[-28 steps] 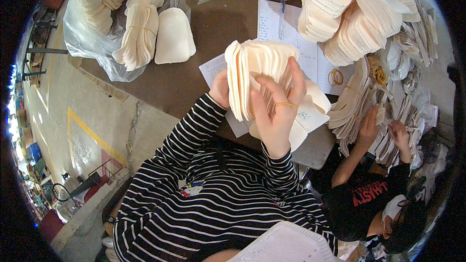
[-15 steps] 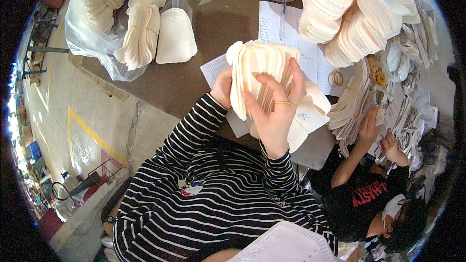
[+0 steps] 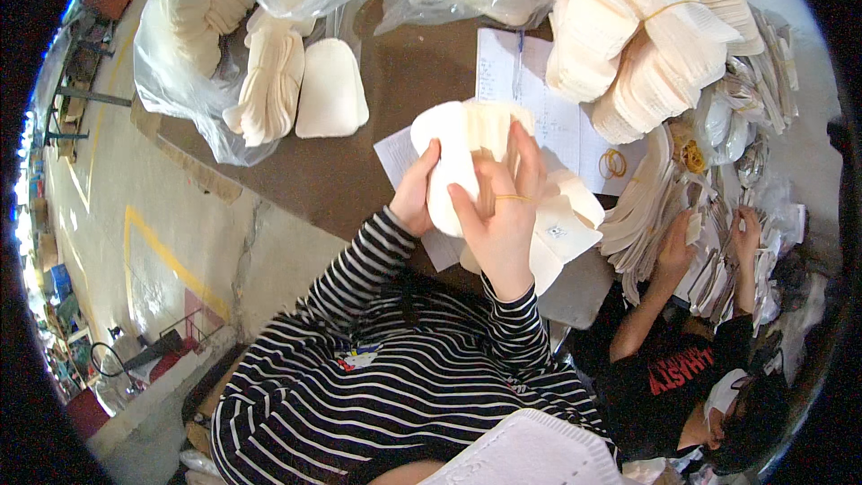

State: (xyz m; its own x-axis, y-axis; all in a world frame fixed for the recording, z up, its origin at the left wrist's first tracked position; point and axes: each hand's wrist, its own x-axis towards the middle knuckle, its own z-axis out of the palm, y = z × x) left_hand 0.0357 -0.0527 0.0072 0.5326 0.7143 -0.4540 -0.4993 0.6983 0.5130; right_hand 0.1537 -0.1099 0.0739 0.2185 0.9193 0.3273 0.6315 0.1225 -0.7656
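Note:
A thick stack of cream, flat pads with rounded ends point(image 3: 489, 126) is held up over the table between my hands. My left hand point(image 3: 416, 196) grips the stack's left side, its thumb against the broad face of the front pad. My right hand point(image 3: 505, 238) is closed around the right side, its thumb on the front pad and its fingertips along the pads' edges. A yellow rubber band point(image 3: 513, 197) circles fingers of that hand. Beside my right wrist lie loose cream pads point(image 3: 575, 211), one bearing a small dark mark.
Written sheets point(image 3: 496, 58) and a pen lie beyond the stack, with loose rubber bands point(image 3: 612, 163) to their right. Banded pad bundles point(image 3: 660, 63) are piled at right. A plastic bag point(image 3: 193, 117) of pads stands far left, near a short pile point(image 3: 329, 90). A co-worker point(image 3: 655, 377) handles pieces at right.
The stack has turned in my hands, so the front pad's broad face now shows instead of mostly fanned edges. My left thumb has come onto that face. The co-worker's hands have moved apart.

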